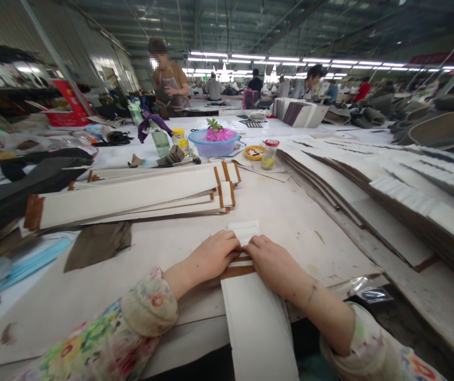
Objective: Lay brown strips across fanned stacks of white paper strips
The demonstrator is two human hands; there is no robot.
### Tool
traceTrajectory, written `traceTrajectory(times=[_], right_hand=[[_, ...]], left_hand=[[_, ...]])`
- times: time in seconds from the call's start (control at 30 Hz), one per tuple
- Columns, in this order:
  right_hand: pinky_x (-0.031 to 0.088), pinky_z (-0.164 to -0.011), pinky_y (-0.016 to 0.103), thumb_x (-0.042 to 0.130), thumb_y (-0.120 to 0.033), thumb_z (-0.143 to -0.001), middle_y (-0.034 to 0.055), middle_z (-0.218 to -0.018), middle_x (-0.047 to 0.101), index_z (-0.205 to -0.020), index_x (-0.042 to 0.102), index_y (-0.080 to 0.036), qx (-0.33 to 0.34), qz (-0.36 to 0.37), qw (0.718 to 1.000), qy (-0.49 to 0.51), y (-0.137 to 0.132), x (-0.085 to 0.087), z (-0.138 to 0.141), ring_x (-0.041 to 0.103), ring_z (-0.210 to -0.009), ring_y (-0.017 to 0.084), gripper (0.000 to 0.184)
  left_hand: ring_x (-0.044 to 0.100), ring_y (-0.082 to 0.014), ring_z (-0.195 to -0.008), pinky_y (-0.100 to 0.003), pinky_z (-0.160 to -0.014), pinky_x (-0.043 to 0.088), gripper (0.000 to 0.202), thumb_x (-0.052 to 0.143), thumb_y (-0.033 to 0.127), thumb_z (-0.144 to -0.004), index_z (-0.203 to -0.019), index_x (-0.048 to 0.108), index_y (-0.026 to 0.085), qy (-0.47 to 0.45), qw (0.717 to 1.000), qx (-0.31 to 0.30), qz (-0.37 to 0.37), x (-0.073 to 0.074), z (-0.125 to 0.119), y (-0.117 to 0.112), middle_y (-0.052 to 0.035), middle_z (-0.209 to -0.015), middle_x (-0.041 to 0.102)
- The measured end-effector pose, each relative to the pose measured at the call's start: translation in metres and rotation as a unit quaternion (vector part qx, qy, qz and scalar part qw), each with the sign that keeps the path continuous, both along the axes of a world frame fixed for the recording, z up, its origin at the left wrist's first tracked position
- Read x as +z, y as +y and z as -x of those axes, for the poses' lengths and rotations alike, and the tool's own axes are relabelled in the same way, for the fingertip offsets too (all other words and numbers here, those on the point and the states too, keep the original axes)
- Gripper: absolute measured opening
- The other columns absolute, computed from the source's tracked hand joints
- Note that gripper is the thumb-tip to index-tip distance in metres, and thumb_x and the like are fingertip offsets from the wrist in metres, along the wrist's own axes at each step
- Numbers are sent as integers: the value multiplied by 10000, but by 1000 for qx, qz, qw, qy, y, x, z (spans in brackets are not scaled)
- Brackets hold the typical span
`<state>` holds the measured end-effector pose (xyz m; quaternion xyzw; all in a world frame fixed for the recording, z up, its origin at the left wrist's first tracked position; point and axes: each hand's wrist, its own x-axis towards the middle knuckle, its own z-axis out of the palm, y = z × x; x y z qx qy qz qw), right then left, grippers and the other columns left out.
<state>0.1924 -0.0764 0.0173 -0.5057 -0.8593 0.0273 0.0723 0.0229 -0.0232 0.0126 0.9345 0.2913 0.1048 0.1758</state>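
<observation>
A long cream strip (256, 323) with a brown band across it lies in front of me, its near end hanging past the table edge. My left hand (222, 251) and my right hand (269, 260) meet at its far end, fingers bent down and pressed on it from both sides. Beyond my fingertips a short white piece (243, 230) sticks out. My fingers hide where the white piece and the strip meet. Left of my hands lies a stack of similar cream strips (132, 193) with brown ends.
Layered cream sheets (346, 185) cover the right side. A brown cloth scrap (99, 244) lies at left. Farther back stand a blue basin (213, 145), a glass jar (269, 155) and a yellow dish (253, 153). A co-worker (170, 79) stands across the tables.
</observation>
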Motion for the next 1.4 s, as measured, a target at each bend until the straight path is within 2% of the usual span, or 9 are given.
traceTrajectory(times=[0.2,0.33,0.47,0.63,0.8,0.9,1.0,1.23,1.4], right_hand=[[426,-730,298,429,-33,-806,68,-906,548,-959,553,-160,-27,5,1000,-11,-10,4,5,487,-864,205,234],[429,-712,284,440,-49,-813,67,-905,547,-900,573,-160,-49,13,999,-10,-13,5,8,482,-868,202,194],[415,-757,274,428,-48,-822,59,-904,545,-970,576,-176,-43,26,999,13,-14,4,5,475,-880,187,246],[409,-774,276,433,-70,-831,57,-909,539,-1027,562,-187,-44,11,998,35,-16,1,3,461,-895,188,262],[415,-767,273,436,-78,-831,53,-904,540,-977,581,-188,-57,-2,997,56,-17,-6,3,465,-884,178,234],[421,-791,281,440,-87,-834,52,-906,551,-970,593,-189,-60,-16,994,92,-18,-12,1,472,-890,176,229],[431,-802,293,442,-88,-834,56,-908,567,-976,598,-183,-61,-31,990,125,-20,-16,-1,482,-895,179,231],[439,-801,307,456,-66,-817,55,-920,580,-983,596,-179,-64,-35,988,136,-23,-15,-1,497,-888,186,245],[441,-801,308,456,-68,-817,57,-928,581,-985,592,-180,-67,-37,988,134,-24,-16,0,499,-896,192,243]], left_hand=[[472,-175,-876,-290,-779,400,146,412,185,-857,-896,552,171,0,999,7,-46,-2,8,-7,-45,-917,539],[467,-176,-904,-297,-804,392,276,350,119,-864,-1080,509,185,17,998,-18,-64,-4,19,-14,-54,-978,537],[449,-174,-999,-310,-874,370,401,353,87,-847,-1214,427,231,5,999,-27,-42,-10,30,-17,-47,-1103,514],[444,-171,-1030,-323,-898,363,420,354,58,-824,-1181,473,246,-21,1000,0,-13,-16,43,-19,-35,-1125,525],[475,-170,-982,-319,-884,386,347,367,77,-820,-1061,573,218,-22,1000,15,4,-8,46,-15,-44,-1053,559],[510,-143,-925,-270,-857,410,285,375,80,-813,-948,604,184,-58,997,45,25,0,38,-6,-39,-973,576],[524,-138,-917,-254,-839,420,248,396,104,-816,-974,575,168,-75,994,71,17,5,19,8,-38,-967,582],[541,-154,-791,-256,-727,423,188,412,196,-824,-839,596,165,0,998,53,-18,3,-27,24,-39,-843,594],[513,-146,-629,-240,-563,381,186,484,339,-772,-769,577,178,49,994,89,40,6,-37,30,-11,-720,592]])
